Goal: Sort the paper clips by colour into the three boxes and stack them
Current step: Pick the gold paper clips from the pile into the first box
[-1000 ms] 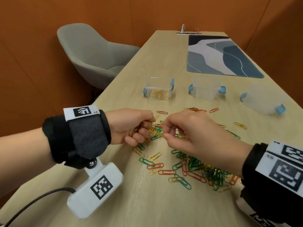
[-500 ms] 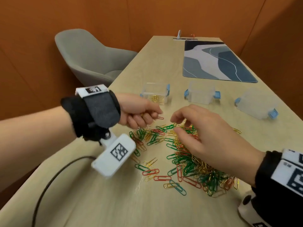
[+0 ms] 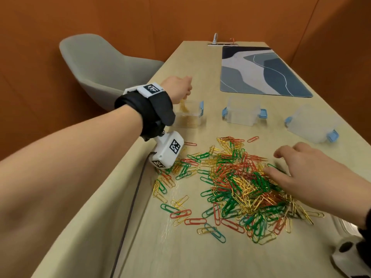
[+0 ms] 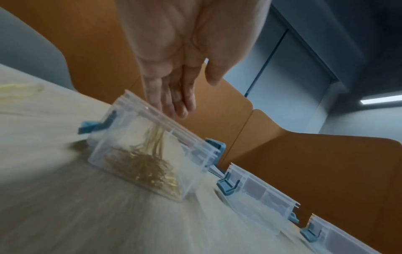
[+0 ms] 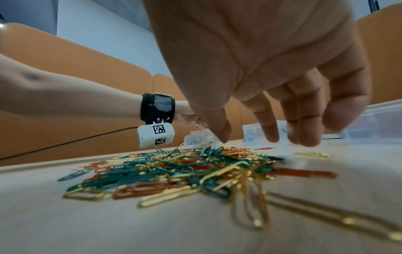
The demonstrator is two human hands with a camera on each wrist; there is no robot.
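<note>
1. left hand [image 3: 178,88] sits right above the leftmost clear plastic box with blue latches [image 3: 189,115], fingers [image 4: 172,96] straight and pointing down into the opening, gripping nothing; blurred gold paper clips [image 4: 152,137] show mid-air inside the box just under the fingertips, above the gold heap [image 4: 147,170] already on the box floor
2. right hand [image 3: 307,171] is spread loose over the right edge of the big mixed pile of green, red and gold paper clips [image 3: 241,183] on the pale wooden counter [image 3: 180,253]; fingers relaxed, not pinching anything; from the right wrist view the fingertips [image 5: 269,135] are just above the clips, can't tell if any actually touch
3. the pile is a tangle in the middle with loose strays scattered to the left and front; a lone red clip [image 3: 253,139] lies apart on the far side, near the middle box
4. the boxes stand in a row beyond the pile, lids off: the middle clear box [image 3: 244,114] and the right clear box [image 3: 313,125] look like they hold no clips, though the plastic is frosty so hard to be sure
5. further back there's a blue-grey patterned desk mat [image 3: 261,71] on the counter; a grey shell chair [image 3: 104,67] off to the left
</note>
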